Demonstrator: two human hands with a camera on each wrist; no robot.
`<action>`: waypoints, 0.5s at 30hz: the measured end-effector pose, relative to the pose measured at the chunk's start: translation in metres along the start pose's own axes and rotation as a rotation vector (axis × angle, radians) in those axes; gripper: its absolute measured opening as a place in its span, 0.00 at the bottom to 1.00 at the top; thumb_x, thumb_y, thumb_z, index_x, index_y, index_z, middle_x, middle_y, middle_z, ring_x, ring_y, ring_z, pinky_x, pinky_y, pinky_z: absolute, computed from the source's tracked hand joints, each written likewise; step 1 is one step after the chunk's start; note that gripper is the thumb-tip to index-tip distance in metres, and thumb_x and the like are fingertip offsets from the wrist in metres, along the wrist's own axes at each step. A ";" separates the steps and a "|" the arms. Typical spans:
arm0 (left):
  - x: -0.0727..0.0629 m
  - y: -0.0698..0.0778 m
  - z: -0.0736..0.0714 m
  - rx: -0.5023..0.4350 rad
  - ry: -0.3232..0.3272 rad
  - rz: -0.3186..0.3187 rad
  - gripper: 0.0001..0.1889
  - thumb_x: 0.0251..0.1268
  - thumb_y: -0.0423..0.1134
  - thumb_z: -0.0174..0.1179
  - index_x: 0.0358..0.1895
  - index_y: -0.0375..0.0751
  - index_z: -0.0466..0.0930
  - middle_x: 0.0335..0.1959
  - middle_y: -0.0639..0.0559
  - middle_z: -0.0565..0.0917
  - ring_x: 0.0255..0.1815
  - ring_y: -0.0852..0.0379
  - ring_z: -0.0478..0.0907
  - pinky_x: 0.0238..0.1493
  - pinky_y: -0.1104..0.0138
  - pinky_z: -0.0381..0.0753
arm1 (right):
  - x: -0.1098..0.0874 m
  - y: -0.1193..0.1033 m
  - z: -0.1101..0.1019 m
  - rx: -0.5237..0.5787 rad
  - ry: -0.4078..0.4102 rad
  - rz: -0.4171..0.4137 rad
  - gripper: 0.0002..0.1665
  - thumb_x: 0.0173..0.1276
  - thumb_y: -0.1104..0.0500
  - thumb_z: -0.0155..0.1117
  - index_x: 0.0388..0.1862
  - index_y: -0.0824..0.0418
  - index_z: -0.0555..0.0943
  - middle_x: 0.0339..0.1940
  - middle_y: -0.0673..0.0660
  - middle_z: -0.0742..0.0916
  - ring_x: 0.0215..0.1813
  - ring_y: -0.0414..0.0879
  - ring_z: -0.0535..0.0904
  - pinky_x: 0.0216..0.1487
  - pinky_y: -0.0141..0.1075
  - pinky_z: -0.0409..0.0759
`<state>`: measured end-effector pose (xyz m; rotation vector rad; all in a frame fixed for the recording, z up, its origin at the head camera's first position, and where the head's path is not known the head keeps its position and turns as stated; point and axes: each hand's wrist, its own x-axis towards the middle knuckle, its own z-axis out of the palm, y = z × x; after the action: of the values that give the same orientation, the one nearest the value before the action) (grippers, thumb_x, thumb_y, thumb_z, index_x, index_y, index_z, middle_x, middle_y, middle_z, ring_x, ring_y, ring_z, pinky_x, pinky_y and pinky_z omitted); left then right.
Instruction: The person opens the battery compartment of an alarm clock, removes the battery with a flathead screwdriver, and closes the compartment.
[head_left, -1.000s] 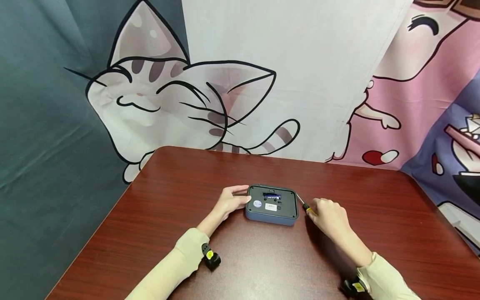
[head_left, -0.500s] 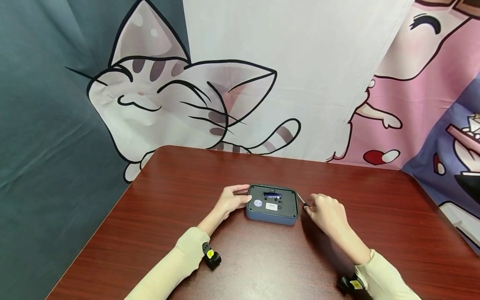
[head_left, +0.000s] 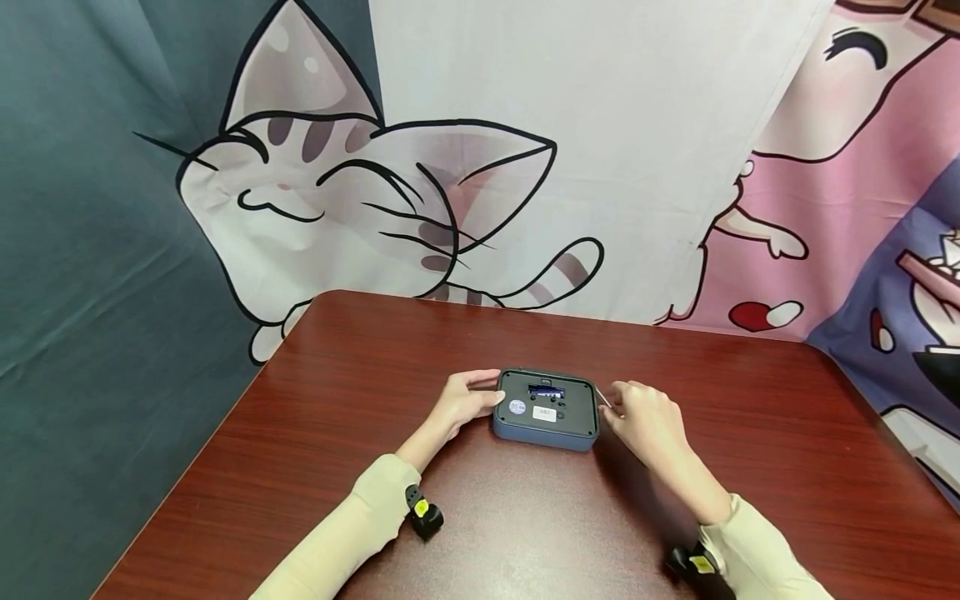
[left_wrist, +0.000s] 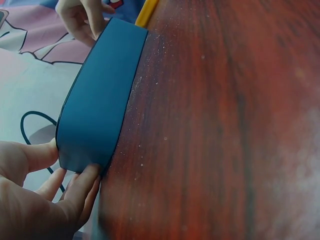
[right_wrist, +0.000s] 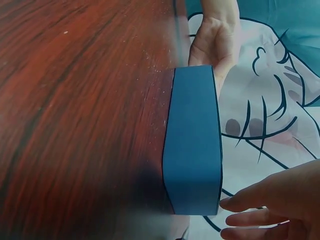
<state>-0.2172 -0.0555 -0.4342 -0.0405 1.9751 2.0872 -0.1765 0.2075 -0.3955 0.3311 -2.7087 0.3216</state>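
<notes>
At the left end of the blue box point(head_left: 546, 427), grips with the left hand point(head_left: 459, 406), with thumb at the upper edge and fingers curled against the end. Found firm, and unaltered over the past second. At the opposite end, reaches with the right hand point(head_left: 645, 417) to the near edge, with fingers extended and nothing visibly grasped. Cannot confirm firm contact there, only closeness.

Beneath or just beside that hand, noted: a slim tool point(head_left: 603, 398), probably a screwdriver. Shows only a pale shaft now from the head view, in place of the black-and-yellow handle visible a second ago. From the left wrist view, seen low by the table beyond the box: a yellow handle point(left_wrist: 146, 13), apparently out of the grasp. Recorded as the change: right hand shifted leftward, closer to the box. Judged to mean tool laid aside and right hand freed for handling the box directly.

Lies flat, panel upward, on the wooden table point(head_left: 712, 358), between both hands. On the panel, observed: an uncovered recess with a blue cylinder point(head_left: 547, 392), likely a battery, plus a white label point(head_left: 544, 413) and a round sticker point(head_left: 517, 407). Behind: printed cloth point(head_left: 600, 150).
</notes>
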 end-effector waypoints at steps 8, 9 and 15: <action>0.000 0.001 -0.001 -0.010 -0.007 -0.002 0.25 0.59 0.23 0.61 0.62 0.30 0.73 0.60 0.31 0.76 0.44 0.56 0.80 0.52 0.59 0.84 | 0.008 -0.009 0.002 0.028 -0.032 0.004 0.08 0.53 0.60 0.73 0.33 0.61 0.84 0.26 0.54 0.86 0.28 0.53 0.81 0.20 0.48 0.78; 0.000 0.000 -0.001 -0.010 -0.010 0.000 0.25 0.59 0.23 0.60 0.62 0.30 0.73 0.60 0.31 0.76 0.44 0.56 0.80 0.52 0.59 0.84 | 0.009 -0.010 0.003 0.028 -0.032 0.002 0.09 0.53 0.60 0.73 0.33 0.60 0.85 0.25 0.54 0.85 0.28 0.52 0.80 0.20 0.48 0.78; 0.001 -0.001 -0.001 -0.005 -0.015 -0.003 0.25 0.59 0.23 0.61 0.62 0.30 0.73 0.60 0.30 0.76 0.45 0.55 0.80 0.52 0.59 0.84 | 0.012 -0.016 0.009 0.018 -0.022 -0.010 0.09 0.51 0.60 0.75 0.32 0.59 0.85 0.22 0.52 0.83 0.30 0.51 0.78 0.20 0.48 0.79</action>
<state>-0.2183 -0.0562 -0.4351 -0.0284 1.9601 2.0847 -0.1863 0.1874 -0.3961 0.3554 -2.7258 0.3412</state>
